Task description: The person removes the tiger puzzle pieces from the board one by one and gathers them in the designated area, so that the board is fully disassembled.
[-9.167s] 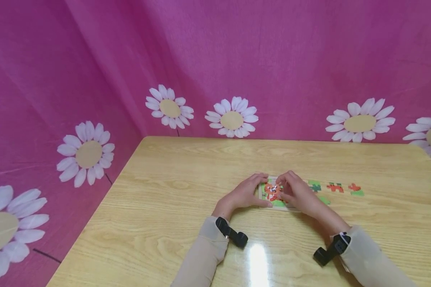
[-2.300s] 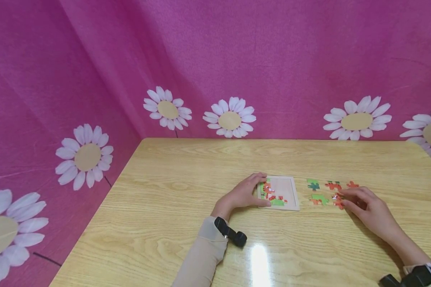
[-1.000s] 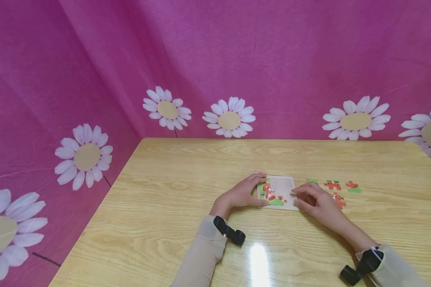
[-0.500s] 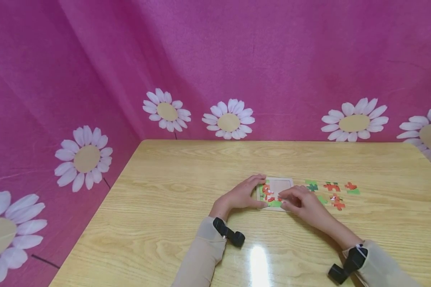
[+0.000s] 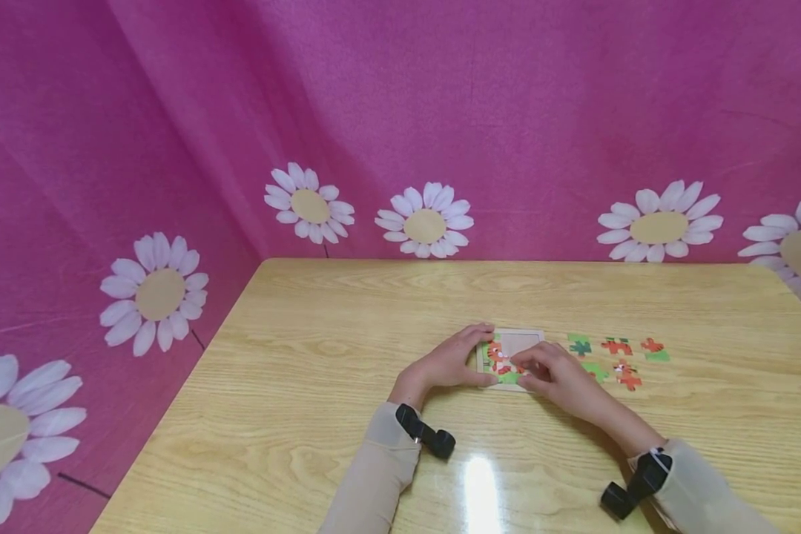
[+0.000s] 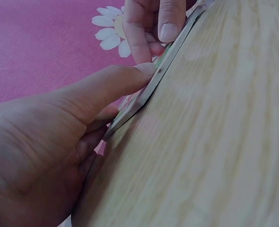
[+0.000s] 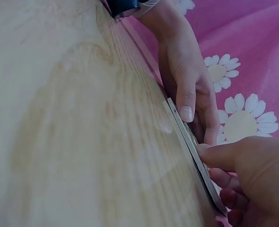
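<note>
Although both hands crowd the puzzle tray, its layout can be partly read from the head view. The puzzle tray (image 5: 523,340) lies flat on the table (image 5: 374,319), right of its middle; joined pieces (image 5: 494,352) fill its left side and near edge, and the upper right of its bed is bare. The left hand (image 5: 446,363) grips the tray's left end, thumb at the near edge, fingers at the far corner. The right hand (image 5: 564,380), fingers bent, is over the near right part and obstructs sight of it; whether a piece is pinched beneath the fingertips cannot be told.

Five loose pieces lie to the right of the tray. The far row holds a green-and-teal piece (image 5: 580,345), an orange piece (image 5: 616,346) and an orange-and-green piece (image 5: 655,349), spaced apart. Nearer lie a green piece (image 5: 595,370), just beside the right hand, and a tiger-face piece (image 5: 627,375).

Each wrist carries a black camera mount (image 5: 427,432) over a beige sleeve (image 5: 374,471). The tabletop is pale, wood-grained and glossy, with a white glare patch (image 5: 482,493) on the near side. Magenta cloth (image 5: 541,111) printed with white daisies (image 5: 423,225) hangs behind the table and along its left
</note>
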Tool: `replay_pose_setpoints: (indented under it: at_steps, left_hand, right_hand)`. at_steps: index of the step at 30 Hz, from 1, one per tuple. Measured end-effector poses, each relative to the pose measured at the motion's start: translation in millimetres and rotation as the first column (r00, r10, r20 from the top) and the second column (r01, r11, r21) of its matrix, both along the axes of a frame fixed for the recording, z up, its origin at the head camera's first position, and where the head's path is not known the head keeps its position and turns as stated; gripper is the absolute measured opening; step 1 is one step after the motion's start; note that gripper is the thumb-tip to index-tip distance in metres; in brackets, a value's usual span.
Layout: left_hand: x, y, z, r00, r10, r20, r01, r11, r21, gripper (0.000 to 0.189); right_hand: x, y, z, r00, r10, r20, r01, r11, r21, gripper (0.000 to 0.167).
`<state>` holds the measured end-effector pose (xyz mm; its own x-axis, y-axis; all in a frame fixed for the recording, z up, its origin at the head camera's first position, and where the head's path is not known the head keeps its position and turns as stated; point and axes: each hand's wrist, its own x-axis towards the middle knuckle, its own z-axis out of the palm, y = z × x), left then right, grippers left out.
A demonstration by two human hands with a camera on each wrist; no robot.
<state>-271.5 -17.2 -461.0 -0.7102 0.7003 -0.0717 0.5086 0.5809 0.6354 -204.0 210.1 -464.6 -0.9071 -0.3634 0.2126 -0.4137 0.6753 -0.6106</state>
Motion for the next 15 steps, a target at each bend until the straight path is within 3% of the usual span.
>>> replay_pose_setpoints:
  at_steps: [10,15]
  left_hand:
    - [0.5,0.1,0.4,1.000,0.001,0.001,-0.001,1.000,0.000,0.077]
    - [0.5,-0.2,0.8,1.000,-0.002,-0.012,0.002,1.000,-0.012,0.077]
  right_hand:
    - [-3.8,0.5,0.1,0.999,0.050,0.019,-0.050,0.999,0.020,0.027]
    - [-3.9,0.9,-0.1,0.995,0.091,-0.028,-0.090,0.996,0.024,0.024]
